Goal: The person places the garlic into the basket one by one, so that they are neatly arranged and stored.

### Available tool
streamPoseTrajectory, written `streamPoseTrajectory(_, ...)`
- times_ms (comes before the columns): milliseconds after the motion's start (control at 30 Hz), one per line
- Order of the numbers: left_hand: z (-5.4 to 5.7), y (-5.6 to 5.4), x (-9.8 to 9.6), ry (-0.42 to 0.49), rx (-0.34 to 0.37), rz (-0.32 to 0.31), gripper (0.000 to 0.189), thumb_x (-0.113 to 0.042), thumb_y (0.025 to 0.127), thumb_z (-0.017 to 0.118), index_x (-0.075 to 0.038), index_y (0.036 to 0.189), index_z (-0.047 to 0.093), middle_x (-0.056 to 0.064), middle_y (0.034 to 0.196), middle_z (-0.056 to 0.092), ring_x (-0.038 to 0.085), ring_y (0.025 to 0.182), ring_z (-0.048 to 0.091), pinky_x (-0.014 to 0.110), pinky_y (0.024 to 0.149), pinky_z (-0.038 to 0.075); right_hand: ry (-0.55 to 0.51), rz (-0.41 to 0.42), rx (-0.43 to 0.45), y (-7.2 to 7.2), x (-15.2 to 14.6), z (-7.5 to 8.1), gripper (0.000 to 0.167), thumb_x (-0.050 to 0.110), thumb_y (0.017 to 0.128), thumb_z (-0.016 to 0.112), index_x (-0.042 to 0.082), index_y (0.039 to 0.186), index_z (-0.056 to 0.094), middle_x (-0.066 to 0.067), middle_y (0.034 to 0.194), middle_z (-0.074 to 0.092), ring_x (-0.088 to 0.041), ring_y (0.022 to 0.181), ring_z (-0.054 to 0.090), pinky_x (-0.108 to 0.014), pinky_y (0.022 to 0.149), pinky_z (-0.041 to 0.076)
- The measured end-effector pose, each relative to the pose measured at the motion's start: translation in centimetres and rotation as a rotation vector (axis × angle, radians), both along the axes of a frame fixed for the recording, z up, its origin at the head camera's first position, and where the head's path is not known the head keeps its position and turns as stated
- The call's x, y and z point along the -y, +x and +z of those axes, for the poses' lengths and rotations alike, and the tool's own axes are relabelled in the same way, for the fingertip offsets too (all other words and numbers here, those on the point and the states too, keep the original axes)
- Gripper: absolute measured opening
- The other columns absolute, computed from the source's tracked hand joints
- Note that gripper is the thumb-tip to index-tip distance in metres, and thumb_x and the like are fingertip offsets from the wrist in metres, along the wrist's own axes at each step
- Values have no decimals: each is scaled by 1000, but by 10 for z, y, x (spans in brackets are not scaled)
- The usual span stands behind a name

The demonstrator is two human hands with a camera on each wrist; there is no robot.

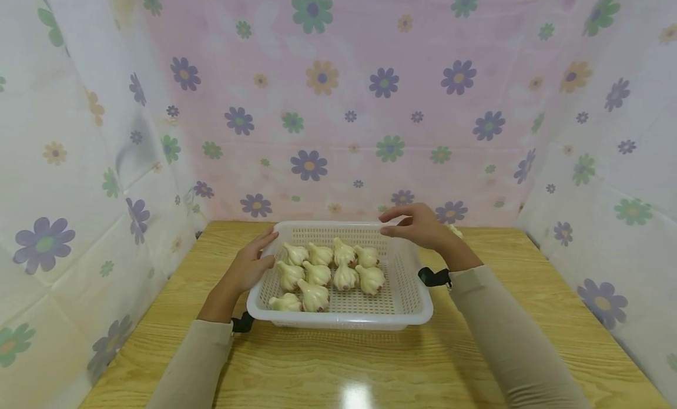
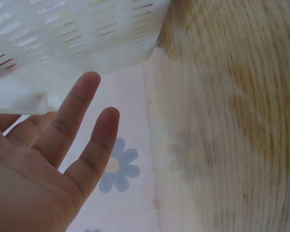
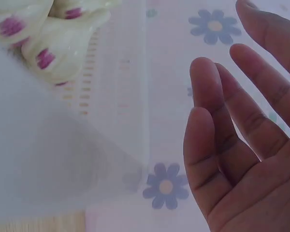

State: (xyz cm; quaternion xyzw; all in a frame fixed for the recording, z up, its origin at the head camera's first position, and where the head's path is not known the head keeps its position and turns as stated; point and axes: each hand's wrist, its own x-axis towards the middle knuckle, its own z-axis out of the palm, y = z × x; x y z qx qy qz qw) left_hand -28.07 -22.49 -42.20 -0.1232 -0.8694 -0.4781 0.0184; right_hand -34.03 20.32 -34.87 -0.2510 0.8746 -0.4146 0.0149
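Observation:
A white perforated plastic basket (image 1: 365, 322) stands on the wooden table. Inside it, several pale garlic bulbs (image 1: 315, 296) are grouped at the left and middle; their purple-marked ends show in the right wrist view. My left hand (image 1: 248, 268) rests at the basket's left rim, its thumb over the edge. In the left wrist view, its fingers (image 2: 82, 99) stretch out loosely beside the basket's outer wall. Over the far right corner hovers my right hand (image 1: 418, 225), fingers loosely bent and holding nothing. The right wrist view shows these fingers (image 3: 203, 140) apart from the rim.
A small pale lumpy thing (image 1: 455, 230) sits behind my right wrist, partly hidden. Flower-patterned cloth (image 1: 349, 121) hangs along the table's back and both sides. Dark straps (image 1: 435, 277) are on both wrists. Bare wooden table (image 1: 317, 368) lies in front of the basket.

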Motion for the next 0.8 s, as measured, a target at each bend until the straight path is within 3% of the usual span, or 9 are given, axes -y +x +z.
streamPoseTrajectory(233,0,0,0,13,-4,-5,71,-11,93,54,-12,162,36,-5,174,17,44,153,30,55,101,54,-54,-120,32,-13,-32,-12,47,51,90,76,25,129,71,-5,146,59,-32,116,68,-54,97,56)
streamPoseTrajectory(367,1,1,1,-1,1,5,70,-12,93,53,-14,162,37,-7,173,17,45,152,32,53,99,55,-93,-259,7,-20,-48,-26,53,57,89,73,25,132,70,-6,143,60,-29,107,67,-46,78,60)
streamPoseTrajectory(467,1,2,1,21,13,-2,70,-12,94,53,-14,162,37,-9,173,16,46,152,31,53,98,56,-147,-404,-56,-22,-59,-36,55,58,90,72,24,132,70,-9,136,64,-27,104,65,-31,69,57)
streamPoseTrajectory(567,0,1,0,50,22,-13,71,-10,94,53,-14,162,36,-9,173,15,45,153,29,55,99,55,-195,-527,-140,-23,-71,-49,54,53,91,73,21,134,69,-12,137,63,-26,111,63,-21,68,53)
streamPoseTrajectory(667,-1,1,0,46,22,-9,72,-10,93,54,-15,162,36,-9,173,15,45,154,28,56,100,54,-216,-613,-192,-25,-84,-62,55,48,93,73,17,137,67,-11,143,61,-27,112,59,-19,64,51)
streamPoseTrajectory(800,0,1,0,33,13,-5,72,-11,92,54,-14,162,36,-8,173,16,44,154,27,56,102,53,-219,-693,-169,-26,-98,-78,66,52,92,72,14,144,62,-10,150,57,-32,119,55,-23,69,52)
